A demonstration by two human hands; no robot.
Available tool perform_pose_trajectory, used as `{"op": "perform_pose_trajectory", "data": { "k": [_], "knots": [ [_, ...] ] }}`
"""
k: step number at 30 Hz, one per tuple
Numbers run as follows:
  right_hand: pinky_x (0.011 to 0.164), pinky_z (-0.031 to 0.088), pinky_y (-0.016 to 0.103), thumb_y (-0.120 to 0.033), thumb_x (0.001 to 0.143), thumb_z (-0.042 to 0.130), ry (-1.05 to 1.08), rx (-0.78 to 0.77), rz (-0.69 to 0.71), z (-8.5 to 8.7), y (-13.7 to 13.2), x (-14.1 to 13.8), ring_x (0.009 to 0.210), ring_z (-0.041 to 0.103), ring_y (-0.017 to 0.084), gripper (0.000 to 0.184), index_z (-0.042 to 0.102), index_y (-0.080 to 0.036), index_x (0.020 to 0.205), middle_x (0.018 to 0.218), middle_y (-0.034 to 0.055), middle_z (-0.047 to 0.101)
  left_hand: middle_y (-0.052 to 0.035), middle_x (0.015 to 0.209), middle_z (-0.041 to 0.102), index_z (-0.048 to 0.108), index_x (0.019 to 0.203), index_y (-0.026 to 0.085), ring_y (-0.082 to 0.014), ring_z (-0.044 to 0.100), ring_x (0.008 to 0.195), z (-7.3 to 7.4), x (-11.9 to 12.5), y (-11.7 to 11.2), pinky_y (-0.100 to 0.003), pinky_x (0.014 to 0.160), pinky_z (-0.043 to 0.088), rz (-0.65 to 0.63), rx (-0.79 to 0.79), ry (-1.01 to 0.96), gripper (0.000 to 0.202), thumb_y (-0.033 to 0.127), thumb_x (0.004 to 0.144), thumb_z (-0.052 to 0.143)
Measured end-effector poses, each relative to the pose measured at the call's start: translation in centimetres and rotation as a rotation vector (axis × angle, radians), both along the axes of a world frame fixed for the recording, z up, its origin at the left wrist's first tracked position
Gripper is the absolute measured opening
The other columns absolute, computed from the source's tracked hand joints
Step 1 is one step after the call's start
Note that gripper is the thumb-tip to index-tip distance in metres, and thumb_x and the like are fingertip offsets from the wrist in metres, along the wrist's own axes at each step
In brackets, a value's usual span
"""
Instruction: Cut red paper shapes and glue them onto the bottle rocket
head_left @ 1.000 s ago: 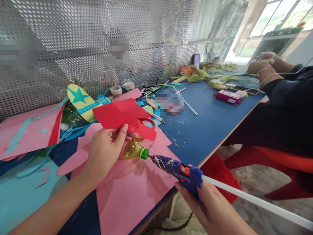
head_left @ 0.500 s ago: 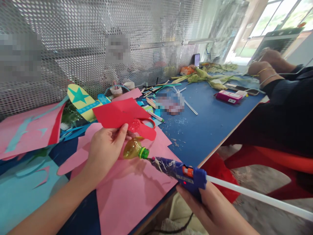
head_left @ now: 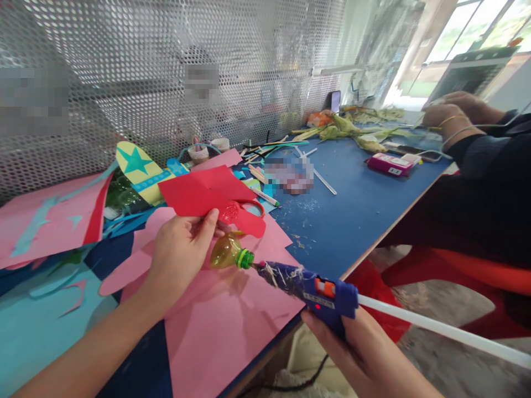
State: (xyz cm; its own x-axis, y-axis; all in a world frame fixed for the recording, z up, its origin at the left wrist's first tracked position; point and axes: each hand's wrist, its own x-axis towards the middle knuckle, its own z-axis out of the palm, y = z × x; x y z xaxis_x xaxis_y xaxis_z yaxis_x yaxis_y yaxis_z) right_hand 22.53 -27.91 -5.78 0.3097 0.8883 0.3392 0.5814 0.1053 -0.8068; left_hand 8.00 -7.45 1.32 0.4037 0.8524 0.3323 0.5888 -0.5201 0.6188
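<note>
The left forearm (head_left: 99,337), bare, rises on a diagonal from the lower left corner, and the wrist (head_left: 155,293) runs nearly straight into the left grip (head_left: 180,246). This grip is closed in a pinch — thumb (head_left: 208,225) stretched forward and rightward, fingers (head_left: 219,230) tucked beneath and mostly hidden. Its back is turned upward, toward the camera. The right forearm (head_left: 404,381), also bare, enters low in the view, only a short length showing. The right grip (head_left: 354,348) is wrapped firmly round — one digit (head_left: 321,331) reaches along its inner side, the rest largely out of sight. The two stand apart, the left one farther forward.
</note>
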Motion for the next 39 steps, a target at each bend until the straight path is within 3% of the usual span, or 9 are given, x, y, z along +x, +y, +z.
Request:
{"op": "perform_pose_trajectory", "data": {
  "k": [13,18,25,30,39],
  "knots": [
    [0.072,0.060,0.026,-0.022,0.096,0.048,-0.103,0.036,0.055,-1.0,0.0,0.4,0.088,0.071,0.022,0.015,0.057,-0.023,0.107,0.098,0.0067,0.070,-0.0029,0.065,0.077,0.071,0.064,0.023,-0.0226,0.074,0.066,-0.1,0.0,0.1,-0.030,0.063,0.056,-0.010,0.000,-0.024,0.039,0.050,0.085,0.052],
    [0.074,0.059,0.026,-0.022,0.096,0.047,-0.088,0.045,0.034,-0.7,0.0,0.2,0.093,0.070,0.022,0.017,0.056,-0.023,0.110,0.101,0.0071,0.069,-0.0029,0.065,0.077,0.072,0.065,0.023,-0.0222,0.074,0.066,-0.3,-0.1,0.3,-0.030,0.063,0.055,-0.004,0.002,-0.019,0.040,0.051,0.086,0.051],
    [0.073,0.057,0.023,-0.020,0.095,0.049,-0.062,0.037,0.024,-0.4,-0.1,0.2,0.080,0.069,0.017,0.016,0.057,-0.024,0.108,0.098,0.0047,0.070,-0.0028,0.065,0.077,0.071,0.064,0.023,-0.0226,0.074,0.067,-0.3,-0.1,0.2,-0.030,0.063,0.055,0.000,-0.004,-0.003,0.041,0.051,0.086,0.051],
    [0.078,0.058,0.024,-0.019,0.095,0.049,-0.044,0.003,0.058,0.1,-0.2,0.2,0.088,0.070,0.018,0.024,0.057,-0.024,0.117,0.105,0.0064,0.070,-0.0030,0.064,0.076,0.071,0.064,0.023,-0.0222,0.074,0.065,-0.2,0.0,0.1,-0.029,0.062,0.055,-0.001,0.001,-0.005,0.040,0.049,0.086,0.051],
    [0.079,0.059,0.024,-0.019,0.096,0.048,-0.093,-0.050,0.094,0.6,-0.4,0.5,0.093,0.070,0.020,0.021,0.056,-0.020,0.115,0.105,0.0087,0.070,-0.0033,0.065,0.076,0.070,0.062,0.023,-0.0230,0.074,0.067,-0.2,-0.1,0.1,-0.030,0.062,0.056,0.003,-0.002,-0.011,0.041,0.051,0.086,0.050]
  ]
}}
